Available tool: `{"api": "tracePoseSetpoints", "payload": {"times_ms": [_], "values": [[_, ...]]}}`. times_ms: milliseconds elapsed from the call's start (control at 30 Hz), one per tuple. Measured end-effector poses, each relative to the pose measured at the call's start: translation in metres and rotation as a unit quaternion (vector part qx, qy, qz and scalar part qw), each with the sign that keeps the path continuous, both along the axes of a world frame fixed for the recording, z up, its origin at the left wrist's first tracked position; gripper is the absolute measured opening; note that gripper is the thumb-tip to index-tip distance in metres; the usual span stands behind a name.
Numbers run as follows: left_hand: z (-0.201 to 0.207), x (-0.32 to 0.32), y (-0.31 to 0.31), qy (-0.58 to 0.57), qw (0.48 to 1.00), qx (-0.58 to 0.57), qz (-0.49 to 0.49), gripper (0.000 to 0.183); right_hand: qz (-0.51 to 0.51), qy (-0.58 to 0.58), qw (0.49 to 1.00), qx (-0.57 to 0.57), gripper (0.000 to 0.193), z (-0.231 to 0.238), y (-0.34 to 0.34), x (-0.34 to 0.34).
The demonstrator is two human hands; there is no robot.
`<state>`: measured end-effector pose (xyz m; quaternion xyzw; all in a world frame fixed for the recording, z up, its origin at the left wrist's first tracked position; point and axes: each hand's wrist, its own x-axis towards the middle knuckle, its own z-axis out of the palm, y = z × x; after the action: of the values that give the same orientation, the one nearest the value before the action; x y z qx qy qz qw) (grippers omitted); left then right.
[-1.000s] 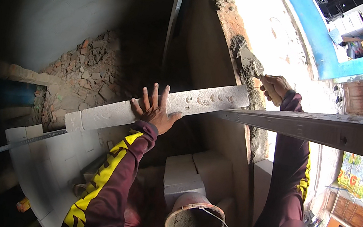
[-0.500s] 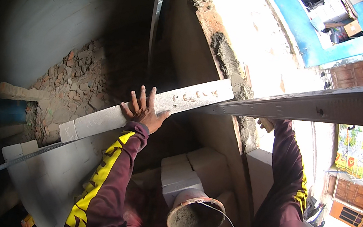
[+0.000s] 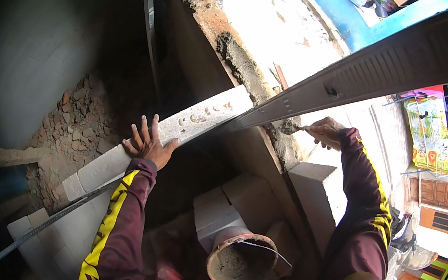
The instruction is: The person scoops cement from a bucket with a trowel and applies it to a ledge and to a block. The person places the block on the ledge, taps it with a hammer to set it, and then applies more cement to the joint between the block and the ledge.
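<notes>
My left hand [image 3: 149,149] lies with fingers spread on the top of a row of white lightweight blocks [image 3: 198,116]. My right hand [image 3: 326,132] is closed round the handle of a small trowel [image 3: 292,127]. The trowel's blade is at the wet grey mortar [image 3: 284,144] along the top of the wall, just past the end of the block row. Between my hands, a long metal channel [image 3: 361,74] slants up to the right from the block's end.
A bucket [image 3: 210,275] with mortar inside stands close to my body, beside stacked white blocks [image 3: 215,217]. Another block [image 3: 312,182] sits on the wall near my right forearm. Broken rubble [image 3: 73,128] lies beyond the blocks at left. A metal strip [image 3: 51,221] runs along the lower-left blocks.
My right hand has come out from behind the metal channel, and the trowel now shows at the mortar. The whole view has shifted and turned. My left hand stays on the blocks.
</notes>
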<state>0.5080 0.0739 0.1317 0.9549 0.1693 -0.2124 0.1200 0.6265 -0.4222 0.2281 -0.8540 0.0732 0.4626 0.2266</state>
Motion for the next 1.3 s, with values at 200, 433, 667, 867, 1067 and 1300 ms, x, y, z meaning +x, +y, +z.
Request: {"api": "tracePoseSetpoints", "payload": {"times_ms": [200, 433, 667, 867, 1067, 1300], "values": [[0.000, 0.001, 0.000, -0.002, 1.000, 0.000, -0.008, 0.097, -0.007, -0.007, 1.000, -0.028, 0.040, 0.010, 0.005, -0.006], [0.006, 0.002, -0.002, 0.021, 1.000, 0.017, -0.010, 0.098, 0.029, 0.022, 0.995, -0.091, 0.040, 0.012, -0.010, -0.019], [0.000, 0.000, 0.000, -0.009, 1.000, -0.002, -0.009, 0.098, 0.056, 0.008, 0.996, -0.070, 0.039, 0.016, -0.023, -0.019], [-0.003, 0.000, 0.001, -0.002, 1.000, 0.006, -0.006, 0.098, 0.039, -0.006, 0.997, -0.073, 0.043, 0.014, -0.036, -0.010], [-0.001, 0.000, 0.001, 0.002, 1.000, 0.009, -0.006, 0.098, 0.037, 0.014, 0.993, -0.108, 0.042, -0.005, -0.047, -0.025], [0.005, 0.002, -0.001, 0.015, 1.000, 0.002, 0.004, 0.098, 0.105, -0.058, 0.990, -0.072, 0.042, 0.015, -0.048, -0.011]]}}
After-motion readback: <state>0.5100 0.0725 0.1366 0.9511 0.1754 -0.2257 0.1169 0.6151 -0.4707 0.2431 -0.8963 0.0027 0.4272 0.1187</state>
